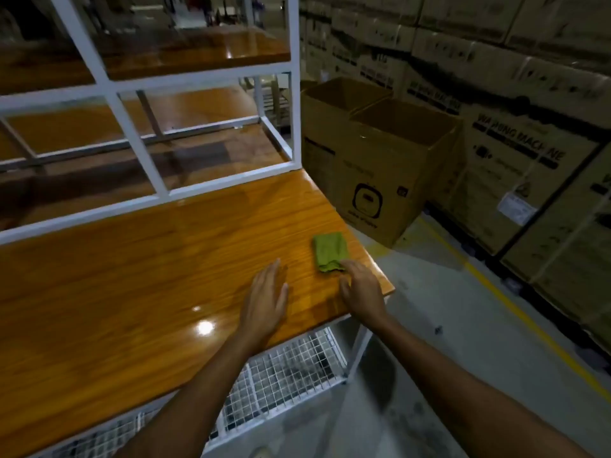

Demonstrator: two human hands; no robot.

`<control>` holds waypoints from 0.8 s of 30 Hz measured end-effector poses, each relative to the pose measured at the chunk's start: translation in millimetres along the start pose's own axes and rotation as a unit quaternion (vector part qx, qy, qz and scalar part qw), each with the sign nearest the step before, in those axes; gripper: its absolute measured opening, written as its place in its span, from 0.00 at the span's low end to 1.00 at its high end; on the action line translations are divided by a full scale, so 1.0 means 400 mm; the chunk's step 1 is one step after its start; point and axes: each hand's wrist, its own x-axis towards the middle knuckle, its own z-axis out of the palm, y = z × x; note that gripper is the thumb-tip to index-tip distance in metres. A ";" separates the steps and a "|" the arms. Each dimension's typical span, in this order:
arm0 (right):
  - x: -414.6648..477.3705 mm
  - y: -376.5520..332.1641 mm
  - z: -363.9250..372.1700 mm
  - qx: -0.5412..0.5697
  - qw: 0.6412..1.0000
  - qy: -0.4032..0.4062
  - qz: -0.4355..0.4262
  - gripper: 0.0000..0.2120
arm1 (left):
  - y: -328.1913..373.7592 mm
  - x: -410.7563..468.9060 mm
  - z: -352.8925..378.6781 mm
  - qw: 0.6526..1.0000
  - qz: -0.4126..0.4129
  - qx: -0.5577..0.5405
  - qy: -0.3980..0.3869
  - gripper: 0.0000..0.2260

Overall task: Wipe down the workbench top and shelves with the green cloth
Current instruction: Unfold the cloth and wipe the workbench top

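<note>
At my far left the white metal frame (139, 140) of the shelving stands on the back of the workbench top (132, 292), its wooden shelves (198, 51) glossy and dim behind the bars. The bench top runs out in front of it, orange-brown and shiny, with a bright spot of light reflected near its front edge.

My left hand (267, 292) lies flat on that top, palm down, fingers straight and held close together, the thumb set a little apart. It holds nothing.

Just to the right of it, near the bench's right end, lies the green cloth (329, 249), folded into a small oblong with its near end bunched. It is apart from my left hand, with bare wood between them.

My right hand (362, 289) comes in over the front right corner of the bench. Its fingertips (347, 264) bend down onto the near right corner of the cloth and touch it. The thumb sits off to the left, clear of the fabric. Whether the fingers have actually caught the cloth or only rest on it, I cannot tell.

Below the front edge a white wire mesh panel (291, 368) hangs under the bench.

Past the bench's right end two open cardboard boxes (380, 180) stand on the grey floor (429, 292), close to the corner. Behind and right of them rises a wall of stacked cartons (529, 143), some printed "washing machine". A yellow line (496, 292) runs along the floor in front of that stack.
</note>
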 end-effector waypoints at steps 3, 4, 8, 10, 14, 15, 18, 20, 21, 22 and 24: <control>0.052 -0.003 0.022 0.009 0.997 0.035 0.070 0.16 | -0.010 0.019 -0.001 1.000 0.011 -0.011 0.003 0.23; 0.070 -0.015 0.021 0.014 0.994 0.030 0.109 0.17 | -0.008 0.029 -0.002 1.000 0.010 -0.015 -0.008 0.22; 0.118 -0.033 0.044 -0.044 0.986 -0.003 0.163 0.18 | -0.035 0.085 0.017 0.998 0.030 -0.043 -0.030 0.18; 0.127 -0.038 0.057 -0.064 0.980 -0.008 0.189 0.14 | -0.047 0.109 0.031 0.997 0.046 -0.052 -0.033 0.16; 0.145 -0.059 0.075 -0.062 0.978 0.001 0.198 0.09 | -0.055 0.164 0.042 0.993 0.065 -0.067 -0.067 0.14; 0.147 -0.065 0.072 -0.051 0.978 0.007 0.200 0.09 | -0.053 0.175 0.047 0.992 0.061 -0.077 -0.083 0.15; 0.152 -0.100 0.057 -0.017 0.981 0.049 0.187 0.11 | -0.040 0.213 0.045 0.980 0.012 -0.148 -0.133 0.20; 0.153 -0.133 0.033 0.005 0.982 0.081 0.169 0.11 | -0.021 0.231 0.042 0.963 -0.031 -0.215 -0.161 0.21; 0.155 -0.147 0.020 0.014 0.982 0.096 0.162 0.11 | -0.011 0.240 0.040 0.957 -0.041 -0.235 -0.162 0.20; 0.158 -0.158 0.009 0.027 0.981 0.112 0.157 0.11 | -0.003 0.251 0.039 0.958 -0.046 -0.239 -0.154 0.19; 0.162 -0.178 -0.017 0.065 0.976 0.135 0.157 0.10 | 0.009 0.271 0.034 0.961 -0.049 -0.232 -0.142 0.15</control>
